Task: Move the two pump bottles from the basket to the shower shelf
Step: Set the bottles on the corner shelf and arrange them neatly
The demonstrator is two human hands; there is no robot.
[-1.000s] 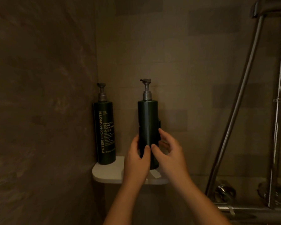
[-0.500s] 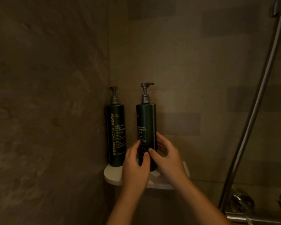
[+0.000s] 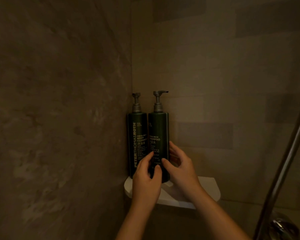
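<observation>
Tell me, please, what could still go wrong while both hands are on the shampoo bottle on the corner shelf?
1. The shampoo bottle stands right beside the body cleanser bottle; a sideways nudge from the left hand could tip the tall, narrow neighbour.
2. The shelf is small, and the shampoo bottle's base sits near its front, so a quick release by the right hand might let it topple off.

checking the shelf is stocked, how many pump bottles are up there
2. The body cleanser bottle stands in the corner; the shampoo bottle stands right beside it, held by the left hand and right hand.
</observation>
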